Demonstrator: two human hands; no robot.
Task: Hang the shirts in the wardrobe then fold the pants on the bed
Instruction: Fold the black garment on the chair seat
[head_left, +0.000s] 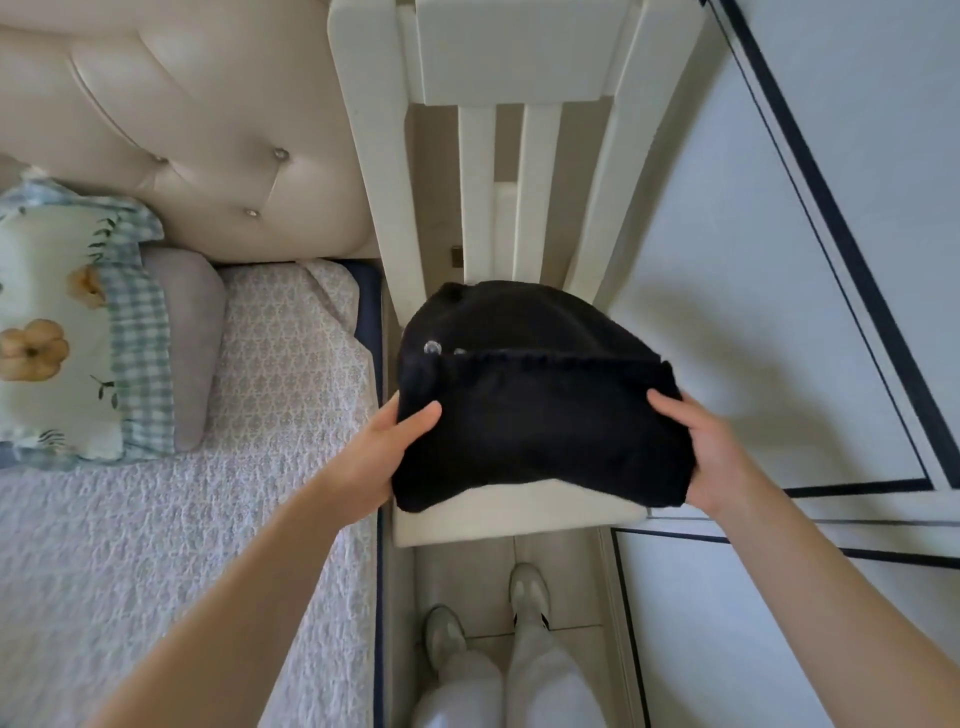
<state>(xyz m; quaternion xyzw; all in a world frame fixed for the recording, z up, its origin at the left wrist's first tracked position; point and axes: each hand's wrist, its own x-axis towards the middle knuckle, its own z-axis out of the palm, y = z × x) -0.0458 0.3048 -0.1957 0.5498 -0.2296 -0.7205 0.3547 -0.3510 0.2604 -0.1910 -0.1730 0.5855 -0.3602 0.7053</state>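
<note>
Fingers (422, 417) of my left hand (382, 462) and right hand (701, 447) grip the folded black pants (535, 410); I should hold the 2 edges level.

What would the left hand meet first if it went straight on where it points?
The left hand grips the folded black cloth pants, so those come first. Beyond them it would likely meet the back of the white slatted wooden chair, though depth is unclear.

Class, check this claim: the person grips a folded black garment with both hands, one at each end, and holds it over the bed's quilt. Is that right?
Not quite. The head view shows the folded black garment gripped by the left hand and right hand, one at each end, but it is over the seat of the white chair beside the bed, not over the quilt.
</note>
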